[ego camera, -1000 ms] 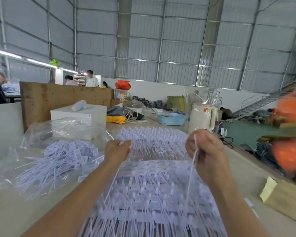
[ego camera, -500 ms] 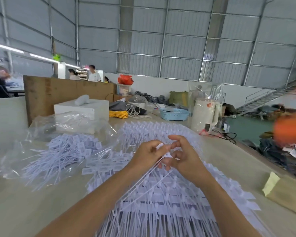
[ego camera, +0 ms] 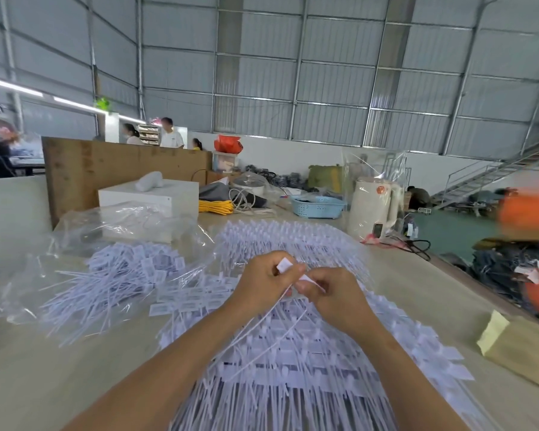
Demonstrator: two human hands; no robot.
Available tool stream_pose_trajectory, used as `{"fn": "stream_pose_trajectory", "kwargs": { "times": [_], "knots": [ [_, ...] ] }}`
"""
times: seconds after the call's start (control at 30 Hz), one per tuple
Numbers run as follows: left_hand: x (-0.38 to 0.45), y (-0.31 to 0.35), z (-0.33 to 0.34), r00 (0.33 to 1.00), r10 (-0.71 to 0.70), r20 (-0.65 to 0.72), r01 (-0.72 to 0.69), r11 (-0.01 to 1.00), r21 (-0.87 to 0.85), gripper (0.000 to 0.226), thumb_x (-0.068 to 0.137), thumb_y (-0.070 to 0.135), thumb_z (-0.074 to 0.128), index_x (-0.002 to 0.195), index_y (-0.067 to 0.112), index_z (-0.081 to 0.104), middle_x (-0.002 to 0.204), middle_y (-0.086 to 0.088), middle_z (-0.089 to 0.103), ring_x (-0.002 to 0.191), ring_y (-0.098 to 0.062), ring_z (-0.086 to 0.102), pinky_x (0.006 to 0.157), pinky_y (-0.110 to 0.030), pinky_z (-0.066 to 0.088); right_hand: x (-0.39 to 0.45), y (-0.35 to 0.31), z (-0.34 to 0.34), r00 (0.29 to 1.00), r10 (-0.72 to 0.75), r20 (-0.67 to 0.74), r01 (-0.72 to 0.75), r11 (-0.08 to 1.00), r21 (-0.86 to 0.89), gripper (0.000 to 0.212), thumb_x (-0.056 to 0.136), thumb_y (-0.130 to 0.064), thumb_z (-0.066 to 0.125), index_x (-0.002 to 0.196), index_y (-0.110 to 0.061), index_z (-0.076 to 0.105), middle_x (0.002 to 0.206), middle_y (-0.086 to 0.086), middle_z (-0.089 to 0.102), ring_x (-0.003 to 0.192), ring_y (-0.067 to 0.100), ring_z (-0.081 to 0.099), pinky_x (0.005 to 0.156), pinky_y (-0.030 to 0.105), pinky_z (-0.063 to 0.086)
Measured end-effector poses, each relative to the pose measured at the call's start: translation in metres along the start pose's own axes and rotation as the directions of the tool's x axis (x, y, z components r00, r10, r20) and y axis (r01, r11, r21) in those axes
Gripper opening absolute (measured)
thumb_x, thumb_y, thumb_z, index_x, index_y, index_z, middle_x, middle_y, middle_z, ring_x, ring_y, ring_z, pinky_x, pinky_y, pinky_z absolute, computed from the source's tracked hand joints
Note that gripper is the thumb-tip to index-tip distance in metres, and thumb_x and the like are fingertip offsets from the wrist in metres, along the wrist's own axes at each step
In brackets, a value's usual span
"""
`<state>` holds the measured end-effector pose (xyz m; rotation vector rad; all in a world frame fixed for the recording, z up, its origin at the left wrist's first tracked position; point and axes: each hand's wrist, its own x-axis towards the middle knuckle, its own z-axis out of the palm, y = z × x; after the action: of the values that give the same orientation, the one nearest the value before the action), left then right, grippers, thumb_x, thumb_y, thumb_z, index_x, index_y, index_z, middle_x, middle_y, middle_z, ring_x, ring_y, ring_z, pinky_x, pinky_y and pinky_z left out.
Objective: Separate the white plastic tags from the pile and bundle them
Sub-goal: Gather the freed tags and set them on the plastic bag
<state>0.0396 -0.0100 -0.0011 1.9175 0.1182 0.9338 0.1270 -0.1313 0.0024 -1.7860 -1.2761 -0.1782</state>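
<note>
Head view: left hand [ego camera: 266, 281] pinching one white tag [ego camera: 283, 264] by its flag; right hand [ego camera: 332, 295] pinching a second tag's flag [ego camera: 307, 278], tails trailing down onto the tag pile [ego camera: 293, 368] spread on the table [ego camera: 59, 368]. Risk: the tails are snagging in the pile and dragging extra tags along, or a flag is slipping out. Fingertips mostly hidden; whether the two tags are still joined is unclear. Bagged loose tags [ego camera: 119, 278] lying left.

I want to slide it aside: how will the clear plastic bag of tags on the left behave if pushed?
The clear bag looks thin and crinkled, so it would likely crumple, not slide whole. Its loose tags spill out and would probably scatter.
</note>
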Motion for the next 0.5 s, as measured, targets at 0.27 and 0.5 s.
{"fn": "stream_pose_trajectory", "kwargs": {
  "times": [0.27,0.5],
  "knots": [
    [0.001,0.000,0.003,0.981,-0.189,0.032,0.191,0.974,-0.125,0.024,0.089,0.017,0.065,0.065,0.012,0.060,0.042,0.005,0.053,0.035,-0.006,0.044,0.038,-0.011,0.032,-0.004,0.001,-0.003,0.919,-0.392,-0.028,0.303,0.751,-0.586,0.023,0.053,0.002,0.084,0.058,-0.010,0.064,0.054,0.002,0.060,0.050,0.024,0.056,0.047,0.023,0.041],
    [0.010,-0.006,-0.013,0.919,-0.295,-0.263,0.298,0.954,-0.031,0.031,0.091,0.016,0.061,0.063,0.011,0.049,0.055,-0.005,0.053,0.033,-0.003,0.048,0.037,-0.015,0.035,-0.001,-0.019,-0.018,0.840,-0.417,-0.347,0.374,0.908,-0.188,0.024,0.075,-0.008,0.067,0.054,-0.012,0.057,0.053,-0.003,0.051,0.052,0.017,0.048,0.052,0.024,0.042]
  ]
}}
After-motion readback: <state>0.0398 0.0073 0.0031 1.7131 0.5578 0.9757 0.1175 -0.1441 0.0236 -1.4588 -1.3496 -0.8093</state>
